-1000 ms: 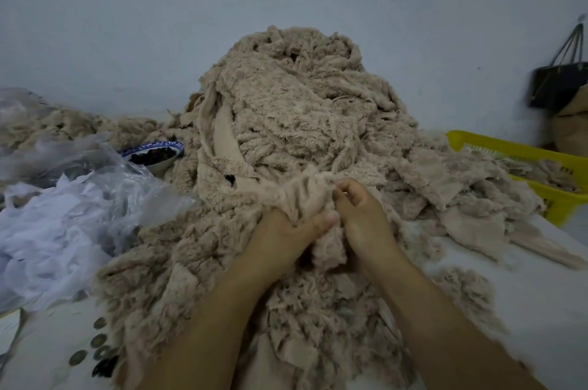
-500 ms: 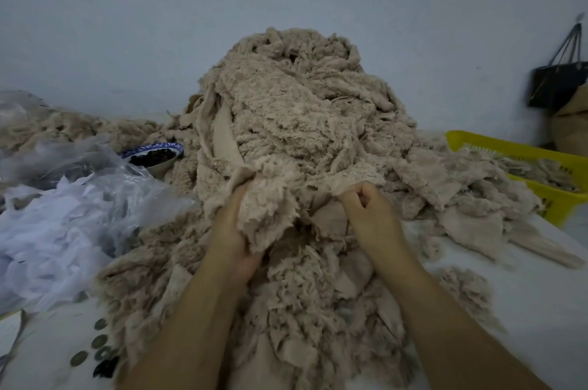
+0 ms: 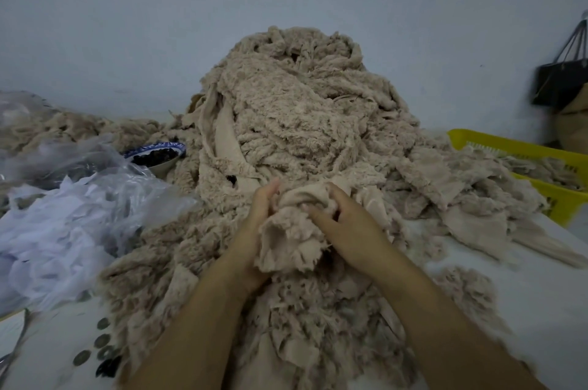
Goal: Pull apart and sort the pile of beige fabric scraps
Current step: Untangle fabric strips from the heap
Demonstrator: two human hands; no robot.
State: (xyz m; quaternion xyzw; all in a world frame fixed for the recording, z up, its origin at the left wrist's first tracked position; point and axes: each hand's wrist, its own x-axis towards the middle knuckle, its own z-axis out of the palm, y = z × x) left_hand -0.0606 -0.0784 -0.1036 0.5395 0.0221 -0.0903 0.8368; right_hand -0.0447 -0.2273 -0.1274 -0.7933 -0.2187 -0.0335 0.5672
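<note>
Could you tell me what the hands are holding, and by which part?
Both hold one bunched beige fleecy fabric scrap: left hand on its left side, right hand on its upper right.

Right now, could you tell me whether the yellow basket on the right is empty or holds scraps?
Not empty: beige scraps lie inside the yellow basket, behind its rim. How full it is, I cannot tell.

Plastic bag (image 3: 79, 198) and bowl (image 3: 159, 145) lie left, yellow basket (image 3: 496, 143) right
</note>
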